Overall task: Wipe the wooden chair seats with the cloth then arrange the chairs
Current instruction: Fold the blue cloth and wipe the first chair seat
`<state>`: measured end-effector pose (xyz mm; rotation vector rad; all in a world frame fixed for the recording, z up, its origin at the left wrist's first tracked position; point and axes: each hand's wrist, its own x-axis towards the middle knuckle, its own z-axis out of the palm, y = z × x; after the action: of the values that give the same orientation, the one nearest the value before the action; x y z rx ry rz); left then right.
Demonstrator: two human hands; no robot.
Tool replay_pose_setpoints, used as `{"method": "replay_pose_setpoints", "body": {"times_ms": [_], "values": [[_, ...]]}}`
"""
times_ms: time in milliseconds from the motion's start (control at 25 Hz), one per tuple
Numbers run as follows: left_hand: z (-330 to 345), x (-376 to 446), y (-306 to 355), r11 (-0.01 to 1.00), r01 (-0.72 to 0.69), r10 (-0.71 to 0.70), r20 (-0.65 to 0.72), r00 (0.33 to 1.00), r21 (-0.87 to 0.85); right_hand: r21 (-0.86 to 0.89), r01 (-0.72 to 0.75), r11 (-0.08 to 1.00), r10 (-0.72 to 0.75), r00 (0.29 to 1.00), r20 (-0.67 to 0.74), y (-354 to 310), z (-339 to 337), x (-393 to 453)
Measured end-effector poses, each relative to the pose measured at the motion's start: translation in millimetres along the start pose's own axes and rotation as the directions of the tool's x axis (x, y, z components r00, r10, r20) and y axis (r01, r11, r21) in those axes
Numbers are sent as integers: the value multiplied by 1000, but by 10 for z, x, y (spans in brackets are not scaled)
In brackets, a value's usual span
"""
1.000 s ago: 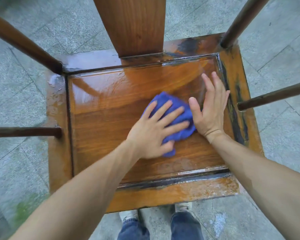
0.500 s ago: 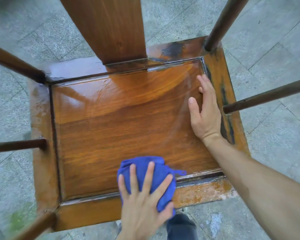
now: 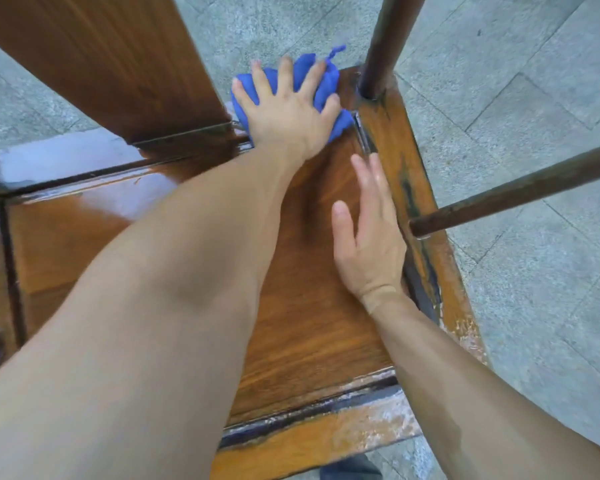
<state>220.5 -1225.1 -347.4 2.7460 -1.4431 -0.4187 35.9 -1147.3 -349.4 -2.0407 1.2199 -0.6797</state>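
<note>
A wooden chair fills the view, its glossy brown seat (image 3: 312, 306) below me. My left hand (image 3: 288, 112) presses a blue cloth (image 3: 321, 83) flat onto the seat's far right corner, fingers spread over it, between the wide backrest slat (image 3: 111, 64) and the rear post (image 3: 385, 43). My right hand (image 3: 368, 237) lies flat and empty on the right side of the seat, fingers apart, next to the worn right rail (image 3: 426, 209). My left forearm crosses the seat and hides much of it.
A round armrest bar (image 3: 520, 192) juts out over the right rail, close to my right hand. Wet sheen covers the seat's back left part (image 3: 66, 157). Grey stone paving (image 3: 534, 81) surrounds the chair. A bit of my jeans (image 3: 350, 471) shows below the front rail.
My left hand has swept the cloth from the front edge of the seat up to the far right corner. My right hand stays flat on the right side. The view has moved closer.
</note>
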Motion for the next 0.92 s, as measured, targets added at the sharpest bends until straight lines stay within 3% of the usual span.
{"method": "replay_pose_setpoints", "body": {"times_ms": [160,240,280,320,360,400,440,480,560,640,680,760,840,920], "values": [[148,-682,111,927,-346,346,29,938,145,252,-160,954,217,952,-218,-122,-141,206],[269,-1337,179,875,-469,462,86,883,117,112,-194,975,217,945,-247,-257,-222,310],[360,-1743,185,836,-544,537,95,838,77,4,-158,987,156,972,-175,-338,-242,360],[448,-2194,151,774,-632,625,106,774,51,-107,-98,989,99,995,0,-428,-246,401],[523,-2636,73,709,-703,694,131,708,43,-222,-33,974,88,967,241,-485,-228,423],[590,-3032,-83,674,-737,725,150,673,48,-346,39,937,133,878,459,-538,-216,403],[637,-3347,-311,688,-722,710,140,690,68,-439,114,891,187,790,585,-547,-209,361],[670,-3584,-602,745,-661,651,120,750,92,-487,163,858,212,751,625,-540,-210,316],[638,-4006,-1316,896,-422,414,84,907,139,-523,193,830,211,759,616,-557,-213,196],[603,-4358,-1964,991,-23,23,2,1000,128,-553,197,809,214,778,591,-578,-241,122],[585,-4470,-2191,978,182,-180,-25,983,100,-557,182,810,223,783,581,-588,-254,104],[590,-4551,-2268,912,407,-408,6,913,40,-551,159,819,230,790,569,-607,-262,40],[594,-4540,-1930,920,390,-392,39,919,40,-531,129,837,230,798,557,-619,-251,-38],[652,-4588,-1306,993,99,-102,44,994,66,-541,82,837,267,802,534,-626,-221,-114]]}}
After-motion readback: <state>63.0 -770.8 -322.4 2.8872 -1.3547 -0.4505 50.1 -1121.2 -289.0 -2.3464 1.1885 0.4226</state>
